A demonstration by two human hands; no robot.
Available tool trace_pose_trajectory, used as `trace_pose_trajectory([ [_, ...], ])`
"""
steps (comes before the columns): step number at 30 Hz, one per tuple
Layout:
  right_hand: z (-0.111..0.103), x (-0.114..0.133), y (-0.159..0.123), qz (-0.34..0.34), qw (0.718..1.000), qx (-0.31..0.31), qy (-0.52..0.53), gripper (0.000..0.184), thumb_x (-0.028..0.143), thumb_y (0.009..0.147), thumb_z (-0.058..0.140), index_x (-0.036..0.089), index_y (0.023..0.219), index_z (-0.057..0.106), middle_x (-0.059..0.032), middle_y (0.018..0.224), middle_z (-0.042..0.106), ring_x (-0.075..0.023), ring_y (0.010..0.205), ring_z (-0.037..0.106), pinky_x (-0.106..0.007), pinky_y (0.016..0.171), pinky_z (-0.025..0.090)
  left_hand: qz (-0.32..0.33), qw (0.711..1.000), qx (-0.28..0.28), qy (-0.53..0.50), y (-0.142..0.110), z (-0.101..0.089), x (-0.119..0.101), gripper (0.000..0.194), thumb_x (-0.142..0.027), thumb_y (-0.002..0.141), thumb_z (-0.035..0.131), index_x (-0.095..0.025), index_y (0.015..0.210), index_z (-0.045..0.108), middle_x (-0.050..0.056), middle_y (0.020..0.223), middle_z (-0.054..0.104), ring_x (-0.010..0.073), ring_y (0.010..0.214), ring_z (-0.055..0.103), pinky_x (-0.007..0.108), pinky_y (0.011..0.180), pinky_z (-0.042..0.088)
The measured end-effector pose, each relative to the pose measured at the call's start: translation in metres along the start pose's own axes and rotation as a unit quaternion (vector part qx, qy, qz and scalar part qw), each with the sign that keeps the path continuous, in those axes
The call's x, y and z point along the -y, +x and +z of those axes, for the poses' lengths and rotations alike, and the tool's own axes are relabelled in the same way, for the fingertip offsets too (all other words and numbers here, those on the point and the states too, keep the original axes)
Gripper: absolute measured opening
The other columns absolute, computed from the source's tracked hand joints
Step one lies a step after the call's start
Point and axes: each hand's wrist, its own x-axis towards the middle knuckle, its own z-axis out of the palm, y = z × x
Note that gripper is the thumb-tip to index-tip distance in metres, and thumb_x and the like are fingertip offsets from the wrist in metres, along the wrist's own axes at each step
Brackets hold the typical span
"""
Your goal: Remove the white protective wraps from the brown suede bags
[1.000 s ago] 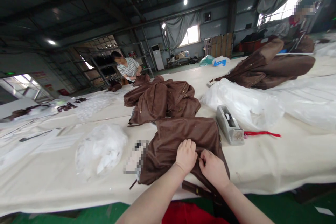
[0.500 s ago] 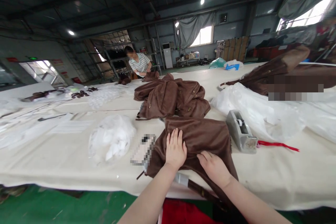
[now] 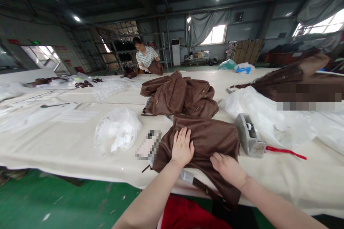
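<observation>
A brown leather bag (image 3: 215, 136) lies flat at the table's near edge, its lower part and a strap (image 3: 203, 186) hanging toward me. My left hand (image 3: 182, 147) rests palm down on the bag's left half, its fingers stretched out. Lower on the right, my right hand (image 3: 228, 168) has its fingers curled on the leather near the front, closed over a fold of it; the fingertips are partly hidden. Grey wrapping (image 3: 186, 176) covers part of the strap. Just behind lies a pile of similar brown bags (image 3: 170, 96).
A grey tape dispenser (image 3: 251, 139) with a red ribbon (image 3: 286, 152) stands right of the bag. Left are a blurred-out phone-like item (image 3: 148, 145) and crumpled clear plastic (image 3: 118, 130). Plastic sheeting (image 3: 263, 111) and more brown leather (image 3: 290, 73) lie right. Across the table, a person (image 3: 146, 57) handles a brown piece.
My view has shifted slightly. The right hand has moved a little toward the bag's right side, with the leather bunched under it. The far person has lifted a brown piece higher.
</observation>
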Motion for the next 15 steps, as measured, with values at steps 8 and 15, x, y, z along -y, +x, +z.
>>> trace_pose_trajectory([
  [8,0.015,-0.005,-0.026,0.032,0.999,-0.021,0.012,0.032,-0.003,0.078,0.044,0.017,0.095,0.063,-0.008,0.09,0.063,-0.0198,0.074,0.06,-0.032,0.065,0.048,-0.089,0.954,0.099,-0.269,0.023,-0.057,0.053,0.04,-0.035,0.096,0.031,-0.017,0.118,0.06,0.008,0.134,0.055,0.0168,0.124,0.049,0.032,0.108,0.036],
  [15,0.047,-0.012,-0.044,0.035,0.993,-0.086,0.076,0.033,0.008,0.088,0.04,0.019,0.11,0.063,-0.0103,0.104,0.067,-0.0224,0.093,0.063,-0.037,0.085,0.049,-0.289,0.906,0.187,-0.246,0.013,-0.104,0.11,0.024,-0.039,0.082,0.056,-0.019,0.086,0.068,0.006,0.098,0.072,0.0238,0.101,0.063,0.032,0.094,0.045],
])
